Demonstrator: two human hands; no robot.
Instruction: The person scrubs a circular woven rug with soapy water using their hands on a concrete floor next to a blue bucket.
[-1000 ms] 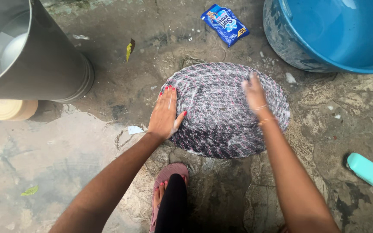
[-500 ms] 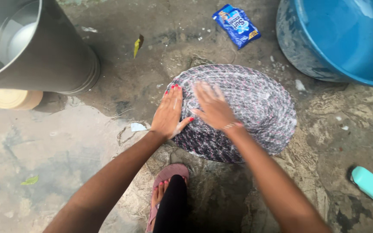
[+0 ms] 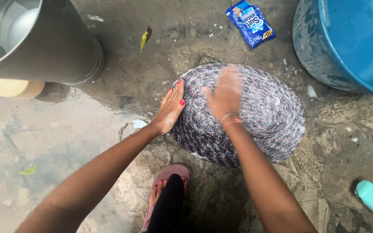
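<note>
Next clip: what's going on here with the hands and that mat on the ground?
A person bends over a round woven grey-and-pink mat lying soapy on the wet concrete ground. The left hand presses flat on the mat's left edge, while the right hand, blurred with motion, lies palm-down on its top. Around it stand a grey metal bucket and a blue plastic tub; a blue detergent sachet lies beyond the mat.

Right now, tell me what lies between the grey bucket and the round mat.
In the head view, only wet, cracked concrete ground lies between the grey bucket and the mat; a yellow leaf sits just above that stretch.
</note>
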